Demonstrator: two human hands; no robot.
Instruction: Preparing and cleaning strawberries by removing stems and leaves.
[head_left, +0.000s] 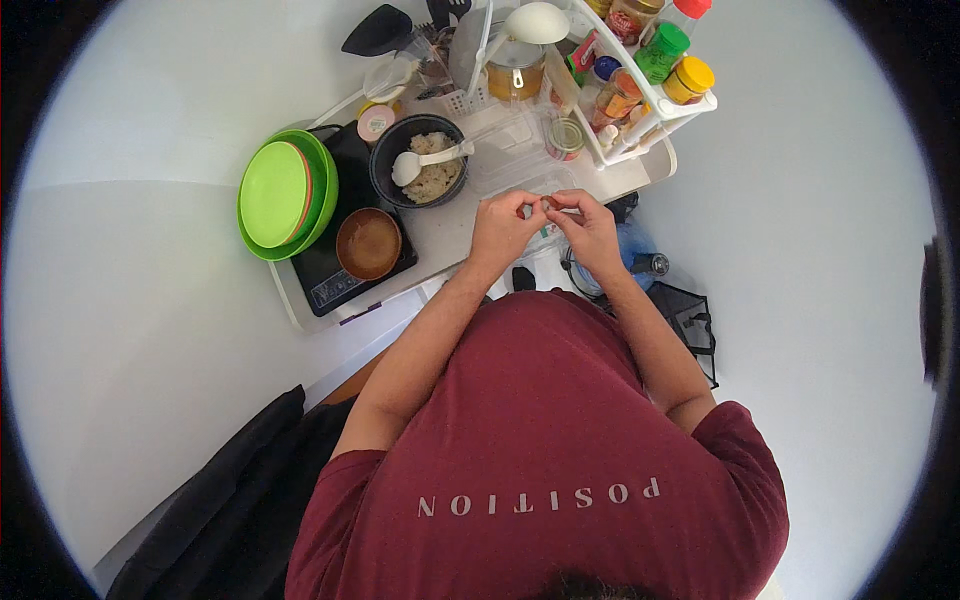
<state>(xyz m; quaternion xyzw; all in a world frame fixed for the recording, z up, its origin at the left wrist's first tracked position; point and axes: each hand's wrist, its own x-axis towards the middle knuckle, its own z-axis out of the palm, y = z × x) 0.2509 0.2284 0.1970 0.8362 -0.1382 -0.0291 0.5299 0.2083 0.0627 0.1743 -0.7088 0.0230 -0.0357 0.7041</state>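
My left hand (507, 228) and my right hand (590, 229) meet above the front edge of the white table (435, 232). Their fingertips pinch a small reddish-brown item (550, 203) between them; its kind is too small to tell. Under and behind the hands lies a clear plastic container (517, 150), partly hidden by them. To the left, a dark pot (380, 180) holds cooked rice (433, 184) with a white rice spoon (409, 168) resting on it. A brown bowl (368, 244) sits on the black induction cooker (334, 289), nearer to me than the pot.
Green bowls and plates (274, 195) are stacked at the left. A tin can (564, 139) stands behind my right hand, beside a white rack (649, 124) with several jars. A utensil basket (463, 101) is at the back. A blue water bottle (634, 244) is below the table's right side.
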